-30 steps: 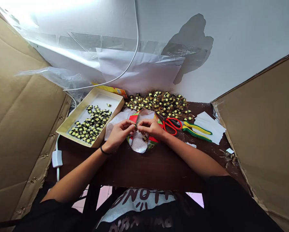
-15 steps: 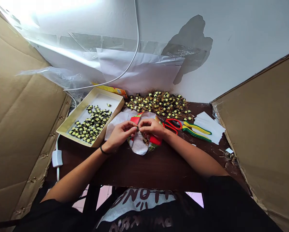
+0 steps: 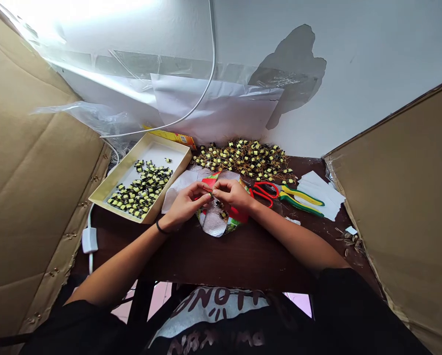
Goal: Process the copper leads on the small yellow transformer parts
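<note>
My left hand [image 3: 186, 203] and my right hand [image 3: 235, 195] meet fingertip to fingertip, both closed in a pinch. Between them is a small dark coil part [image 3: 211, 195], mostly hidden by the fingers. Below the fingertips lies a silvery foil sheet [image 3: 214, 226] with red and green printed parts, and another small coil [image 3: 223, 215] rests on it. Behind my hands spreads a pile of yellow-and-black coils [image 3: 243, 158] with thin copper-coloured wires. To the left, a shallow cream box [image 3: 171, 190] holds many similar coils, their long wires not visible.
Right of my hands lie red-handled scissors [image 3: 265, 190] and yellow-green-handled pliers [image 3: 302, 197], the latter partly over white paper [image 3: 326, 190]. Cardboard walls [image 3: 401, 172] flank the dark table [image 3: 206, 261]. A white cable with an inline switch [image 3: 89, 240] runs at the left.
My fingers have shifted slightly around the small coil, and my right hand's grip has turned a little. A white scrap right of my right forearm shows more. The view has moved slightly.
</note>
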`<state>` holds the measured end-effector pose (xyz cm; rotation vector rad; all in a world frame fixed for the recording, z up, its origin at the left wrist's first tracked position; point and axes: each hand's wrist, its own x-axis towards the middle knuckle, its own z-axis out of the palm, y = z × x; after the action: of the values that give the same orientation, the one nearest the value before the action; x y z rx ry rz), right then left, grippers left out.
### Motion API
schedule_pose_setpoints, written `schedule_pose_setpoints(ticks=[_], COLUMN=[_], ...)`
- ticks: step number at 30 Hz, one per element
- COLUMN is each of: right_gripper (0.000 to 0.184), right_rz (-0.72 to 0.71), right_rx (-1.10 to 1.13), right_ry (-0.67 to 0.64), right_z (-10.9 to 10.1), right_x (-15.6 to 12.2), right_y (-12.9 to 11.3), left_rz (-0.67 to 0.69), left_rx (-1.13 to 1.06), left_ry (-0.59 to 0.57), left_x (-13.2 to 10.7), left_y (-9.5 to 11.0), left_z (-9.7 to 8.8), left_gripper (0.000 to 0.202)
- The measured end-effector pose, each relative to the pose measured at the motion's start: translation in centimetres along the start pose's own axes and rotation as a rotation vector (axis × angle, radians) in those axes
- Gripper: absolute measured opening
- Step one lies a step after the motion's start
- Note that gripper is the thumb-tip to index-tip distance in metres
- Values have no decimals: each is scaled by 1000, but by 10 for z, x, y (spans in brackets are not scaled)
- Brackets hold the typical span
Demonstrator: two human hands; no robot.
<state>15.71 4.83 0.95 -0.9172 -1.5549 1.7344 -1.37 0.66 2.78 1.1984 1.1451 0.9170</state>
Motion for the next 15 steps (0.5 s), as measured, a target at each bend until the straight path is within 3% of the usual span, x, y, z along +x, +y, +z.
schedule_pose_setpoints(ticks=[5,15], right_gripper=[23,19], right_rz=[-98,-70], right_rx=[-138,-77], right_ry=[83,307], right_z=[2,4], right_x=[1,6], right_y=[-1,4], left_rz=[24,47], left_rx=[-33,-93], left_ry=[29,62], left_x=[-1,-1], left_y=[-2,-1], left_z=[1,-2], left_gripper=[38,39])
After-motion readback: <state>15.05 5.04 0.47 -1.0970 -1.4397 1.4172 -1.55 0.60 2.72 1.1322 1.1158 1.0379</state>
